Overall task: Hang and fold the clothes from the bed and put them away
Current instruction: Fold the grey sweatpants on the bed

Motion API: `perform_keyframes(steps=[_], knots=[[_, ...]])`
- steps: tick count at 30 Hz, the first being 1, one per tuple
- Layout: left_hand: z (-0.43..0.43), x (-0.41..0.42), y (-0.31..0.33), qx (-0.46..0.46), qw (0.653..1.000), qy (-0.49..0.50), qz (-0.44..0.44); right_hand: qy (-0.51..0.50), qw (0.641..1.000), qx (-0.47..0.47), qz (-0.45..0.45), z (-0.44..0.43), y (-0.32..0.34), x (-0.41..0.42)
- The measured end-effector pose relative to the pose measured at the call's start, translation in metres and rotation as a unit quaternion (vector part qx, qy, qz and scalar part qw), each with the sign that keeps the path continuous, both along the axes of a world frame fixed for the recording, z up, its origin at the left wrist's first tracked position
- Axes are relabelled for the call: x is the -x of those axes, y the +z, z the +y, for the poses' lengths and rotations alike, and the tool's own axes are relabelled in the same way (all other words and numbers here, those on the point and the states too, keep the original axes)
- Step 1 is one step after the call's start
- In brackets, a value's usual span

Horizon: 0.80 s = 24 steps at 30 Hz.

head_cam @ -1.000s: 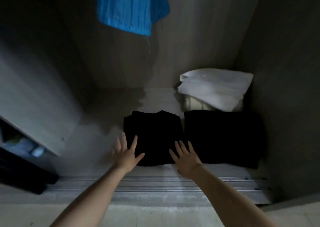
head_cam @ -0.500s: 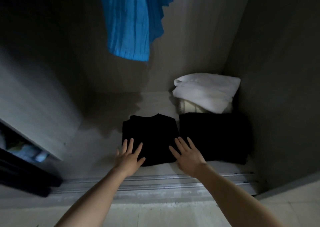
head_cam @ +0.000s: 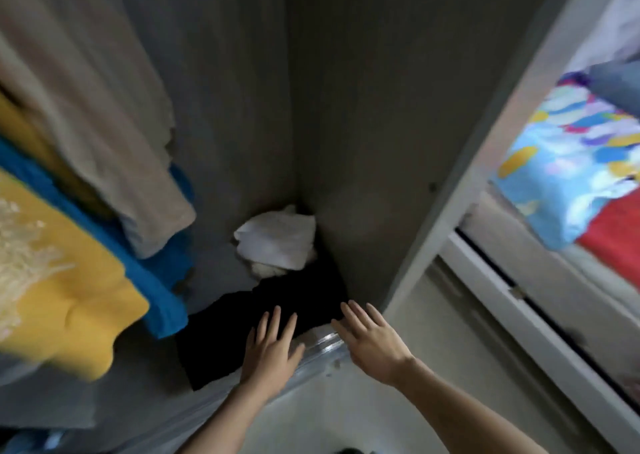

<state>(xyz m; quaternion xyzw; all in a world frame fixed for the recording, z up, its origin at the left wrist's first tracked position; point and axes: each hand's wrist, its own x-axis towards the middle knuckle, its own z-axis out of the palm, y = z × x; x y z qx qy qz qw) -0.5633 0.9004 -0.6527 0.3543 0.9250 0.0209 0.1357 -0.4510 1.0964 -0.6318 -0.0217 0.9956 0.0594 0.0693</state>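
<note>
left hand (head_cam: 272, 344) flat, fingers over black clothes (head_cam: 242, 322) edge; right hand (head_cam: 372, 341) spread above rail (head_cam: 320, 351)

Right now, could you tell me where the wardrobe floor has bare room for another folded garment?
Bare grey floor lies left of the black folded clothes, beneath the hanging yellow top. The right corner is crowded: white folded cloth behind them.

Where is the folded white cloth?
In the head view, the folded white cloth sits near the middle, in the back corner of the grey wardrobe, just behind the folded black clothes and right of the hanging blue garment.
</note>
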Motion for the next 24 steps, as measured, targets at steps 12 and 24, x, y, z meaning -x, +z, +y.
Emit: perform_keyframes(steps=[12,24], knots=[[0.149,-0.163,0.270,-0.143,0.936,-0.320,0.038,-0.312,0.946,-0.029,0.080,0.076,0.253,-0.271],[0.318,-0.426,0.355,-0.111,0.884,-0.453,-0.020,-0.600,0.792,-0.057,0.096,0.145,0.316,-0.619]])
